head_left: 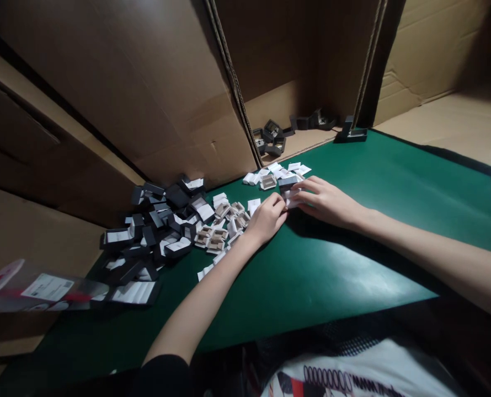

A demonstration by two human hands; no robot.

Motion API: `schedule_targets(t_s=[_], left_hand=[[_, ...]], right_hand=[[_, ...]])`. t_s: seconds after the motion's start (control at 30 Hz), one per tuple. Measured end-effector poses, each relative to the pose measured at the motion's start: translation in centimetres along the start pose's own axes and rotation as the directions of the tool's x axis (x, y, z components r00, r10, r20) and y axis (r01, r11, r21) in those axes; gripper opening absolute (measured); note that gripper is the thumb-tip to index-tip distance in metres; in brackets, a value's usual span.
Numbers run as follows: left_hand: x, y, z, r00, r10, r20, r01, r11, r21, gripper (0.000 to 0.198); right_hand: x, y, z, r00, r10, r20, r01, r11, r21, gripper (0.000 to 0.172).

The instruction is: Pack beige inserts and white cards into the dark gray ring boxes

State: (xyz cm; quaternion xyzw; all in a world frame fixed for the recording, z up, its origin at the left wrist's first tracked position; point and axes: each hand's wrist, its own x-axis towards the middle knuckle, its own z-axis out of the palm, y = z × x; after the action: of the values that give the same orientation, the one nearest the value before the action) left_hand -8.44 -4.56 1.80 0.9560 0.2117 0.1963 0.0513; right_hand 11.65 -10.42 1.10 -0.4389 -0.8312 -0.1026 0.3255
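Note:
A small black jewelry-type box [288, 181] with a white inside is held up between my hands above the green table. My right hand [326, 202] grips its right side, with the thumb below and the fingers over the white part. Curled in a pinch, my left hand [266, 219] meets the box's lower left edge; its fingertips are partly hidden. Just behind the box lie white folded inserts [275, 168] and a small grey-beige insert [268, 182]. More beige and white inserts [216, 241] are spread left of my left hand, partly behind my forearm.
A heap of open black boxes with white linings [163, 220] covers the table's left side. Beyond the green tabletop [245, 303], black boxes [272, 130] sit in a cardboard compartment. One open black box [351, 132] stands at its edge. A labelled clear plastic bag [47, 288] hangs at left.

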Motion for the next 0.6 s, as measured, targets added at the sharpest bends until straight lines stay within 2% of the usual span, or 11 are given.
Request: schedule_targets(t_s=[0.27,0.37,0.5,0.6], left_hand=[[-0.03,0.2,-0.16,1.0,-0.014,-0.004,0.014,1.0,0.011,0.002],[-0.05,0.11,-0.09,0.999,-0.037,-0.022,0.037,0.999,-0.004,0.005],[0.01,-0.06,0.02,0.994,-0.091,-0.065,0.084,0.991,-0.1,0.019],[0.09,-0.24,0.05,0.989,-0.13,-0.069,0.117,0.979,-0.167,0.032]], right_hand=[[0.05,0.15,-0.09,0.999,-0.026,-0.022,0.027,0.998,0.051,0.016],[-0.09,0.37,0.03,1.0,-0.011,0.005,0.01,0.991,0.133,0.014],[-0.22,0.4,0.23,0.999,0.035,0.026,-0.04,0.969,0.246,0.016],[-0.18,0.2,0.21,0.999,0.042,0.034,-0.049,0.971,0.234,0.017]])
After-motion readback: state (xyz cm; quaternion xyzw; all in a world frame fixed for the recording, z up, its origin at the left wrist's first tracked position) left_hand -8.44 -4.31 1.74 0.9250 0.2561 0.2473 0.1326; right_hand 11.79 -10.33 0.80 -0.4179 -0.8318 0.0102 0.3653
